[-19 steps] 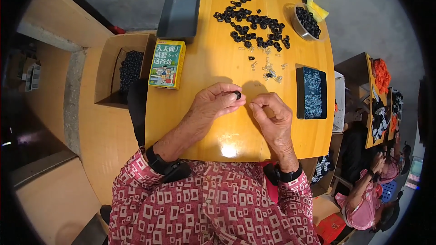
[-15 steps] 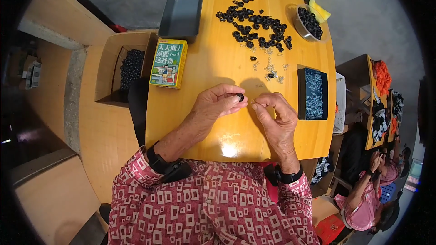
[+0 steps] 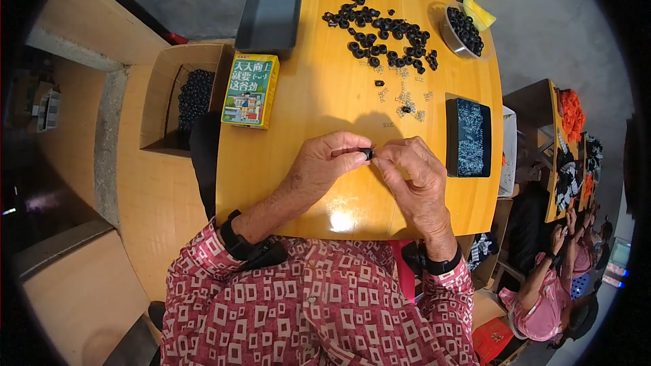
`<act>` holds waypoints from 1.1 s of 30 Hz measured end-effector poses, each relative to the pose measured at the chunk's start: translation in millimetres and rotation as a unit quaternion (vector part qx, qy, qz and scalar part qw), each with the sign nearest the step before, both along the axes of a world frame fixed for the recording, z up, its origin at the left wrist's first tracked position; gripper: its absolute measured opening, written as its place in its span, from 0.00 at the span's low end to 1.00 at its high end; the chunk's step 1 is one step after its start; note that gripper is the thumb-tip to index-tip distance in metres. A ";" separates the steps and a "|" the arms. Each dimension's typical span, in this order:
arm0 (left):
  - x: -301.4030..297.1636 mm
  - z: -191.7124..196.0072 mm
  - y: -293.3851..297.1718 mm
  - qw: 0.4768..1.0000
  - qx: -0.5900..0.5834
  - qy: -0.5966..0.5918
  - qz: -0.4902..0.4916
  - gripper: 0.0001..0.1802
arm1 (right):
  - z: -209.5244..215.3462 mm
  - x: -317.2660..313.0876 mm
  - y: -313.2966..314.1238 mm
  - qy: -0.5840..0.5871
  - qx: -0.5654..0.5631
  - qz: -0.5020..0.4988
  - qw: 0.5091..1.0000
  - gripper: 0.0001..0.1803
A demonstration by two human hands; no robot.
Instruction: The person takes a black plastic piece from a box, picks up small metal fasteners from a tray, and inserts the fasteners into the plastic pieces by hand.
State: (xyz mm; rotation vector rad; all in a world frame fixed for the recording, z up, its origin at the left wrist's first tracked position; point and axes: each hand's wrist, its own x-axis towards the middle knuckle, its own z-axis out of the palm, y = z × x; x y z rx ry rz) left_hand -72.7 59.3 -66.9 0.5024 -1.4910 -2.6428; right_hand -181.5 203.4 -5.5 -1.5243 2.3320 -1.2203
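Note:
My left hand (image 3: 329, 163) pinches a small black ring-shaped part (image 3: 367, 154) between thumb and fingertips, just above the yellow wooden table (image 3: 319, 102). My right hand (image 3: 413, 173) meets it from the right, its fingertips closed against the same part; whether it holds a small metal piece I cannot tell. Both hands hover near the table's front middle. A heap of loose black rings (image 3: 383, 30) lies at the far side, with tiny metal bits (image 3: 405, 98) scattered below it.
A dark grey tray (image 3: 271, 7) stands at the back left, a green-and-yellow carton (image 3: 251, 89) beside it. A black tray of metal bits (image 3: 469, 137) sits at the right. Bowls of black rings (image 3: 462, 27) line the back. A cardboard box of rings (image 3: 193, 95) stands left. Another person (image 3: 549, 291) sits lower right.
My two hands have closed together; the right hand's fingertips have moved left onto the black ring held by the left hand.

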 end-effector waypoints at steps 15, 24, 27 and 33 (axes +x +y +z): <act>2.4 -0.8 0.1 0.999 -0.052 -0.009 -0.015 0.11 | -2.1 5.7 -0.7 0.005 0.000 0.010 1.000 0.09; 4.1 -1.9 -2.3 0.997 0.071 0.006 -0.004 0.12 | -0.1 9.1 2.1 -0.014 -0.028 -0.023 0.999 0.13; 3.5 0.2 -1.1 0.994 0.107 -0.004 0.005 0.12 | -2.2 11.3 5.3 0.031 -0.016 -0.022 0.999 0.13; 5.9 2.2 -2.7 0.996 0.088 -0.022 0.004 0.12 | -10.7 17.1 0.2 0.117 -0.023 0.005 0.993 0.13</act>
